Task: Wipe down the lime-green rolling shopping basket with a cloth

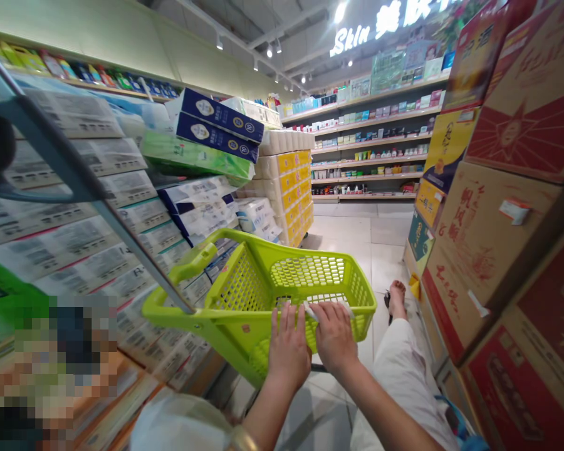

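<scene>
A lime-green plastic shopping basket (244,288) stands low in the aisle in front of me, with nothing visible inside it. My left hand (287,351) rests on its near rim, fingers curled over the edge. My right hand (333,335) is beside it on the same rim, closed on a small white cloth or paper (326,308) pressed against the rim. The basket's long green handle (190,263) sticks up to the left.
Stacked tissue and paper packs (122,207) fill the left side. Large cardboard cartons (498,238) are piled on the right. A grey metal bar (89,188) slants across the left. My bare foot in a sandal (397,297) rests on the tiled floor. Shelves of bottles (376,150) stand at the far end.
</scene>
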Action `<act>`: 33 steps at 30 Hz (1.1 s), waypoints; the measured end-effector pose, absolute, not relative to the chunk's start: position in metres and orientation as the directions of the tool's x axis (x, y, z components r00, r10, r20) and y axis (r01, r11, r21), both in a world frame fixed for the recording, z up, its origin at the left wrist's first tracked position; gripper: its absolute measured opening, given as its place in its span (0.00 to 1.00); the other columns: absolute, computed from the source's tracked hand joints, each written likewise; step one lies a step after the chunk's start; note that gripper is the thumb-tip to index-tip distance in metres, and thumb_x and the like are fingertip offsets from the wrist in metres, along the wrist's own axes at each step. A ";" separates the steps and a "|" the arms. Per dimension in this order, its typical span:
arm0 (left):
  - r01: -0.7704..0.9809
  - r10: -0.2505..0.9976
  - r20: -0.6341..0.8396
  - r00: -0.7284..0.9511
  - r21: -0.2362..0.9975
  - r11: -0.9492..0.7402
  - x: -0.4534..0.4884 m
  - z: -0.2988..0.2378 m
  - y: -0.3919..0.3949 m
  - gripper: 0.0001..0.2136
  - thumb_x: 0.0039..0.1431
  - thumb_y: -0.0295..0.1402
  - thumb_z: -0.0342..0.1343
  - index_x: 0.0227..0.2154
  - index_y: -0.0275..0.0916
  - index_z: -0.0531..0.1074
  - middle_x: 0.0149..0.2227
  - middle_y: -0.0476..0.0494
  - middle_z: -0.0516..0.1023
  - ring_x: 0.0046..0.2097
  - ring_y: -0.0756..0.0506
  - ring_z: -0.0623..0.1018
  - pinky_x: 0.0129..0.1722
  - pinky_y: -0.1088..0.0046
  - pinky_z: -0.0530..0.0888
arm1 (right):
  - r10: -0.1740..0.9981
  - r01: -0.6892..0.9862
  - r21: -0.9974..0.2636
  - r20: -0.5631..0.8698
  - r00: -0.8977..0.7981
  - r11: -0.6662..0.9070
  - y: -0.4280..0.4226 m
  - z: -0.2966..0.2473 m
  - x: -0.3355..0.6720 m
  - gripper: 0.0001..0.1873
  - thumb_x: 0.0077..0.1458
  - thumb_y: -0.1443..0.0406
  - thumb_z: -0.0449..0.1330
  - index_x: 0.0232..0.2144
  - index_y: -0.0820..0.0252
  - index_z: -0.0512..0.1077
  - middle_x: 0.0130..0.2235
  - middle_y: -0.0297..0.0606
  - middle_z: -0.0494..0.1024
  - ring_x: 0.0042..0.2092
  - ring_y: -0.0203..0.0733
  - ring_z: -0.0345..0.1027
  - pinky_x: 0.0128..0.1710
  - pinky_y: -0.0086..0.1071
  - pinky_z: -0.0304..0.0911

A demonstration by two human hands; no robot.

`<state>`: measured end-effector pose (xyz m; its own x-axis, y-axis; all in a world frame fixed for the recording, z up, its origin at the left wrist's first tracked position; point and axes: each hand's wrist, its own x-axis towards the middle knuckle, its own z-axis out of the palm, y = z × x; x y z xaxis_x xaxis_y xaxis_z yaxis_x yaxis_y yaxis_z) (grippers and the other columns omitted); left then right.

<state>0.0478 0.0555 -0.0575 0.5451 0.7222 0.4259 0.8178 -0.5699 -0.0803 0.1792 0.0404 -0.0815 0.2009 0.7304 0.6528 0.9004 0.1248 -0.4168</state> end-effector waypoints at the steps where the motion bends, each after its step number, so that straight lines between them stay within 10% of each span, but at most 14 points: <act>1: 0.824 0.731 0.422 0.536 -0.076 -0.561 0.048 -0.059 0.056 0.33 0.50 0.31 0.53 0.61 0.34 0.56 0.59 0.36 0.66 0.65 0.38 0.58 0.66 0.52 0.48 | 0.735 0.899 -0.416 0.651 0.186 0.141 0.041 -0.081 0.178 0.24 0.51 0.76 0.51 0.47 0.53 0.71 0.45 0.37 0.75 0.50 0.44 0.62 0.60 0.41 0.48; 33: 0.816 0.739 0.401 0.541 -0.039 -0.576 0.037 -0.062 0.062 0.36 0.48 0.30 0.53 0.62 0.35 0.54 0.60 0.36 0.64 0.66 0.38 0.55 0.67 0.52 0.45 | 0.658 0.903 -0.428 0.686 0.311 0.019 0.026 -0.105 0.221 0.22 0.55 0.74 0.47 0.48 0.58 0.70 0.46 0.42 0.73 0.53 0.47 0.60 0.58 0.47 0.52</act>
<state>0.0365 0.0624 -0.0623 0.5412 0.7390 0.4011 0.8162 -0.5764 -0.0394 0.2209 0.0264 -0.1050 0.3110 0.6579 0.6859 0.9034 0.0194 -0.4283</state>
